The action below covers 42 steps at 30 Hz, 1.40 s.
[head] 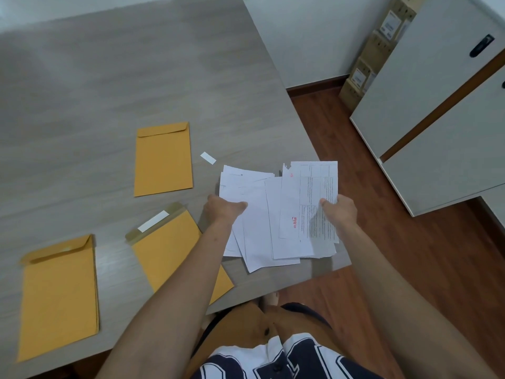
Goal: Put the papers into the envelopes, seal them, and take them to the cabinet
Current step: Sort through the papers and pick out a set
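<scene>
A loose fan of white papers is held over the table's right front corner. My left hand grips its left side, thumb on top. My right hand grips the right side, where a printed sheet with a table lies uppermost. Three manila envelopes lie on the grey table. One envelope lies further back with its flap down. A second envelope sits under my left forearm, flap open with a white strip on it. The third envelope is at the front left.
A small white strip lies on the table beside the far envelope. A white cabinet with a dark handle stands to the right on the wooden floor. Cardboard boxes are stacked against the wall behind it.
</scene>
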### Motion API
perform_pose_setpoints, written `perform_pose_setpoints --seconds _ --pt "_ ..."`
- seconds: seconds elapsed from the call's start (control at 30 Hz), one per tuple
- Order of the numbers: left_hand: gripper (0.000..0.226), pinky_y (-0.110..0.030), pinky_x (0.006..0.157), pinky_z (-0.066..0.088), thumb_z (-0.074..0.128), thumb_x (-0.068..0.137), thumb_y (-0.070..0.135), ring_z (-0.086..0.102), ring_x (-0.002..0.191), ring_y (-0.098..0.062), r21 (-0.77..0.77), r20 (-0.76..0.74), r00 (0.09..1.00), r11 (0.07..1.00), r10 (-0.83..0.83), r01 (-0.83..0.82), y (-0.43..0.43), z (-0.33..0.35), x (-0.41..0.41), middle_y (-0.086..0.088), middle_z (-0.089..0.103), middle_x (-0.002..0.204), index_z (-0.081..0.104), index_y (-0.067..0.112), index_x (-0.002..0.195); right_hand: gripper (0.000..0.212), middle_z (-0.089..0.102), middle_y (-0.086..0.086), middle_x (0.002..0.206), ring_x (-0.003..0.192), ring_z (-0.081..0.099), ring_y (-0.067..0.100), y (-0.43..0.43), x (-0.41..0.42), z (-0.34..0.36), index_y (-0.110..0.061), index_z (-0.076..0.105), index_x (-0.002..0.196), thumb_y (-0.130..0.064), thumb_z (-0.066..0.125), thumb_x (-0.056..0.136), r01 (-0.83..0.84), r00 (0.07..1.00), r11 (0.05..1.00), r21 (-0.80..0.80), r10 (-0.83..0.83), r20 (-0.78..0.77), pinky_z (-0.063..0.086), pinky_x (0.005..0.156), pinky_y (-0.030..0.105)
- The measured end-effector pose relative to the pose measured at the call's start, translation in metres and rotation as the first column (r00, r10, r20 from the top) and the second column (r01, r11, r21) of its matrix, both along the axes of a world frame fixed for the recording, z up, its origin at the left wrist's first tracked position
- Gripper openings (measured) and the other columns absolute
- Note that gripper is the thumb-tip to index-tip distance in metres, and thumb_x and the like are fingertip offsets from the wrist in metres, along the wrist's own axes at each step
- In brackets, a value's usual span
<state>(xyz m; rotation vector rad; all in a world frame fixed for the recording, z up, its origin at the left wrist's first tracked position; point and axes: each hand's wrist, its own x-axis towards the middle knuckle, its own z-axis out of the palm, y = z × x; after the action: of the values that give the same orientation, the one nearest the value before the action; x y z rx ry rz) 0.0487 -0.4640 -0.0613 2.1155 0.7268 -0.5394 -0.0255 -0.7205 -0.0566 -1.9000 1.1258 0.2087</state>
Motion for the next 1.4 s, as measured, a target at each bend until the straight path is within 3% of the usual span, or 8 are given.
perform_pose_setpoints --seconds 0.13,0.27,0.33,0.5,0.7,0.8,1.03,1.4 --pt "0.059 -0.036 0.077 0.059 0.086 0.059 0.039 0.066 0.088 -0.023 0.032 -0.012 0.998 0.997 -0.066 0.067 0.004 0.002 -0.001 0.001 0.067 0.102 0.060 0.011 0.105 0.022 0.068 0.006 0.121 0.099 0.066 0.027 -0.001 -0.001 -0.002 -0.012 0.064 0.112 -0.026 0.058 0.097 -0.002 1.000 1.000 0.009 0.002 -0.009 0.057 0.081 0.040" --pt "0.061 -0.036 0.090 0.052 0.080 0.058 0.053 0.054 0.103 -0.026 0.317 -0.008 0.977 0.926 -0.214 0.205 0.004 0.007 -0.008 -0.009 0.055 0.116 0.061 0.016 0.102 0.018 0.067 0.005 0.120 0.099 0.066 0.028 0.000 0.000 -0.004 -0.014 0.063 0.108 -0.026 0.057 0.097 -0.004 1.000 1.000 0.003 0.004 -0.021 0.057 0.080 0.040" --pt "0.063 -0.029 0.078 0.047 0.081 0.062 0.050 0.048 0.093 -0.023 0.315 -0.007 0.975 0.925 -0.222 0.213 0.001 0.011 -0.010 -0.009 0.050 0.120 0.058 0.016 0.110 0.023 0.068 0.006 0.121 0.100 0.066 0.028 0.001 0.000 -0.004 -0.012 0.064 0.112 -0.027 0.057 0.096 0.003 1.000 1.000 -0.006 -0.003 -0.023 0.057 0.084 0.042" --pt "0.081 -0.031 0.065 0.048 0.089 0.060 0.042 0.059 0.098 -0.026 0.150 0.010 0.994 0.983 -0.107 0.104 0.000 0.016 -0.008 -0.008 0.057 0.121 0.046 0.011 0.122 0.024 0.068 0.005 0.121 0.097 0.065 0.026 0.002 0.000 -0.004 -0.012 0.064 0.114 -0.027 0.057 0.097 -0.005 1.000 1.000 -0.011 0.005 -0.016 0.056 0.077 0.037" --pt "0.064 -0.039 0.086 0.058 0.093 0.055 0.035 0.067 0.093 -0.024 -0.134 -0.085 0.996 0.991 -0.027 0.016 0.010 0.006 -0.006 -0.002 0.070 0.104 0.064 0.011 0.107 0.025 0.067 0.008 0.119 0.093 0.064 0.026 0.003 0.000 -0.004 -0.008 0.063 0.113 -0.026 0.056 0.097 -0.029 0.999 0.999 -0.042 0.028 -0.032 0.055 0.073 0.036" --pt "0.074 -0.040 0.087 0.058 0.093 0.048 0.038 0.067 0.094 -0.024 -0.186 -0.076 0.997 0.983 -0.021 0.006 0.019 -0.001 -0.005 -0.002 0.070 0.106 0.065 0.009 0.111 0.026 0.066 0.008 0.121 0.096 0.064 0.026 0.004 0.001 -0.005 -0.008 0.063 0.114 -0.026 0.056 0.097 -0.051 0.998 0.995 -0.082 0.047 -0.046 0.055 0.075 0.036" --pt "0.028 -0.041 0.089 0.057 0.084 0.073 0.009 0.070 0.092 -0.026 -0.301 0.024 0.997 0.951 0.078 -0.067 0.056 0.012 0.011 -0.006 0.073 0.104 0.069 0.008 0.097 0.026 0.065 0.008 0.124 0.092 0.063 0.025 0.007 0.004 -0.005 -0.008 0.062 0.116 -0.026 0.054 0.098 -0.090 0.994 0.987 -0.132 0.080 -0.074 0.053 0.069 0.032" --pt "0.039 -0.044 0.075 0.059 0.081 0.076 0.003 0.073 0.090 -0.029 -0.549 0.088 0.982 0.831 0.165 -0.091 0.104 0.066 0.038 -0.012 0.074 0.105 0.068 0.004 0.113 0.023 0.068 0.006 0.119 0.098 0.066 0.028 -0.013 0.000 -0.001 -0.010 0.062 0.116 -0.023 0.057 0.097 0.005 1.000 0.981 0.194 -0.005 0.000 0.054 0.078 0.042"
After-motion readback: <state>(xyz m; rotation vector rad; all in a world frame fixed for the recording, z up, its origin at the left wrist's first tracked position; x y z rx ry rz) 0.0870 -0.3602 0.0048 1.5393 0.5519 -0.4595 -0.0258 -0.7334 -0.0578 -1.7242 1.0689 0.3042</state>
